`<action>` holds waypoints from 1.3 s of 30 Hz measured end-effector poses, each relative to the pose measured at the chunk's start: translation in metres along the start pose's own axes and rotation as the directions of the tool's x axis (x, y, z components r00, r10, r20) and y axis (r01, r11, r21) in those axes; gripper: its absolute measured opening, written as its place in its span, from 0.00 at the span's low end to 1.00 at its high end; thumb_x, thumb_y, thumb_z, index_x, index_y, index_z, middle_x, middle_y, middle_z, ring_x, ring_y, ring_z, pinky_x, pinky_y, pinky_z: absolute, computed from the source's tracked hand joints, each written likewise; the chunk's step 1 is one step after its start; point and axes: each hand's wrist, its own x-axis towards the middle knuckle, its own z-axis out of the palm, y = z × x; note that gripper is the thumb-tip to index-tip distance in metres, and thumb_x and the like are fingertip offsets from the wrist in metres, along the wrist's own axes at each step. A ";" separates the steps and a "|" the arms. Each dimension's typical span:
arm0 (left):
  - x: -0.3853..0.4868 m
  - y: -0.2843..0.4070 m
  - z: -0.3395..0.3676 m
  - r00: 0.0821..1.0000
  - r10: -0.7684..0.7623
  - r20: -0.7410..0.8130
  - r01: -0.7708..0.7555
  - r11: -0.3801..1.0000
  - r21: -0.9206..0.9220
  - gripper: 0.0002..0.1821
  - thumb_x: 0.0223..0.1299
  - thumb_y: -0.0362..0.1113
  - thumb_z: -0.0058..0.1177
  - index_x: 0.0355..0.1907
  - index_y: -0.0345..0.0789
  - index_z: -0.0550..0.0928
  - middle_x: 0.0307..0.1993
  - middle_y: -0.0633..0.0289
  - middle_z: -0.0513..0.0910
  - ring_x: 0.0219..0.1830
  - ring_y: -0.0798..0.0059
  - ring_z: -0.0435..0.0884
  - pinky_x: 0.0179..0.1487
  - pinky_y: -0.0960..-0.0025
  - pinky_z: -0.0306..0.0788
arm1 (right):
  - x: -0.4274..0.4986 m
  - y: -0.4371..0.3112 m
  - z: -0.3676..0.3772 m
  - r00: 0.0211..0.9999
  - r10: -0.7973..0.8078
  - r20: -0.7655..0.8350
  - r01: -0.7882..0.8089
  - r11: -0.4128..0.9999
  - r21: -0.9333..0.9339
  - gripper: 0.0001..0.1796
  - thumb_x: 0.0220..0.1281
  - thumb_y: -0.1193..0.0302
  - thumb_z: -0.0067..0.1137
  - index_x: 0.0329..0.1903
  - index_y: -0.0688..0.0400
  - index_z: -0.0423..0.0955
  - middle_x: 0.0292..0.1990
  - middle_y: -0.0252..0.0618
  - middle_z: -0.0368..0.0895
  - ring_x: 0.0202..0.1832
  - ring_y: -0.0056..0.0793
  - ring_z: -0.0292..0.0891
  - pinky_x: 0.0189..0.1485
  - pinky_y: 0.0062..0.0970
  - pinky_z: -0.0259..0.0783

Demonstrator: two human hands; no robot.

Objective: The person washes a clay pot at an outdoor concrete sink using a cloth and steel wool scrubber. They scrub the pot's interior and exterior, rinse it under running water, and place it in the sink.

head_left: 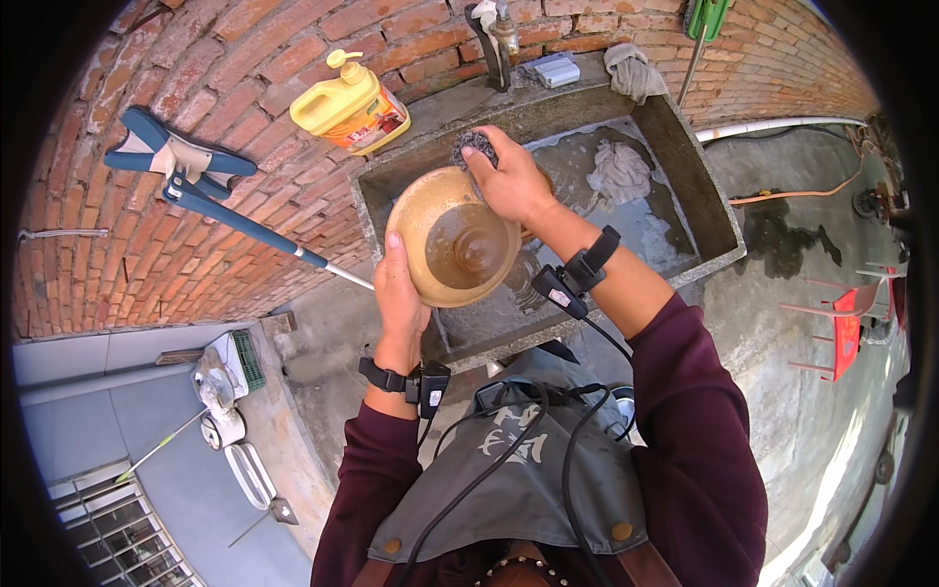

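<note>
My left hand [400, 282] grips the near left rim of a tan glazed earthenware vessel [418, 253], perhaps a pot lid or bowl, with a darker round centre and concentric rings. It is held up over a concrete sink [704, 268]. In my right hand [510, 176] is a dark steel-wool scourer [473, 147], pinched by thumb and fingers at the vessel's far rim. Behind the right hand, part of another brown round vessel shows, mostly hidden. Shallow water and a wet grey cloth [620, 172] lie in the sink.
On the sink's back ledge stand a yellow detergent jug [352, 106], a pack [556, 71] and a draped rag [634, 72]. A metal tap [505, 33] rises by the brick wall. A blue-handled mop [235, 216] leans at left; a red chair [845, 334] is at right.
</note>
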 end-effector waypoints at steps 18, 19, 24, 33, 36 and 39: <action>0.020 0.005 0.010 0.977 -0.002 -0.213 -0.052 0.968 -0.246 0.32 0.72 0.58 0.42 0.61 0.29 0.73 0.57 0.55 0.78 0.57 0.66 0.79 0.59 0.62 0.74 | -0.016 -0.010 0.000 0.960 -0.279 0.024 0.276 0.958 0.080 0.17 0.70 0.69 0.54 0.58 0.56 0.66 0.40 0.37 0.77 0.41 0.25 0.73 0.47 0.28 0.70; 0.020 0.003 0.008 0.973 0.009 -0.230 -0.073 0.959 -0.272 0.32 0.72 0.59 0.42 0.61 0.30 0.72 0.58 0.55 0.78 0.58 0.66 0.78 0.60 0.62 0.74 | -0.025 -0.004 0.003 0.973 -0.229 -0.019 0.229 0.967 0.114 0.17 0.70 0.70 0.53 0.58 0.57 0.66 0.42 0.39 0.76 0.43 0.26 0.72 0.49 0.27 0.69; 0.019 -0.010 0.005 0.960 -0.019 -0.278 -0.100 0.908 -0.407 0.34 0.72 0.62 0.37 0.64 0.34 0.70 0.61 0.58 0.75 0.62 0.66 0.74 0.64 0.59 0.70 | -0.062 0.015 0.025 0.938 -0.277 -0.209 0.300 0.950 0.088 0.17 0.70 0.74 0.50 0.59 0.60 0.65 0.53 0.49 0.74 0.54 0.33 0.70 0.58 0.29 0.65; 0.015 0.003 0.007 0.964 -0.071 -0.256 0.041 0.992 -0.123 0.29 0.71 0.56 0.47 0.53 0.27 0.77 0.48 0.56 0.83 0.47 0.71 0.83 0.53 0.67 0.78 | -0.006 0.001 0.006 0.876 -0.423 0.231 0.447 0.892 -0.064 0.20 0.66 0.71 0.54 0.59 0.58 0.66 0.50 0.50 0.79 0.50 0.50 0.76 0.55 0.36 0.70; 0.022 0.001 0.005 0.957 0.005 -0.292 -0.049 0.988 -0.143 0.30 0.71 0.56 0.46 0.55 0.28 0.76 0.50 0.55 0.82 0.49 0.69 0.82 0.55 0.65 0.77 | 0.000 0.002 0.015 0.992 -0.104 0.069 0.098 0.992 0.084 0.18 0.68 0.68 0.52 0.58 0.57 0.65 0.41 0.54 0.80 0.45 0.57 0.76 0.49 0.40 0.72; 0.030 -0.008 -0.005 0.934 -0.131 -0.334 0.042 0.965 -0.260 0.30 0.73 0.60 0.39 0.58 0.35 0.75 0.56 0.57 0.79 0.56 0.65 0.79 0.59 0.60 0.75 | -0.022 0.007 0.027 0.988 -0.143 -0.055 0.140 0.988 -0.064 0.18 0.67 0.69 0.52 0.58 0.58 0.65 0.45 0.55 0.79 0.47 0.56 0.76 0.50 0.41 0.71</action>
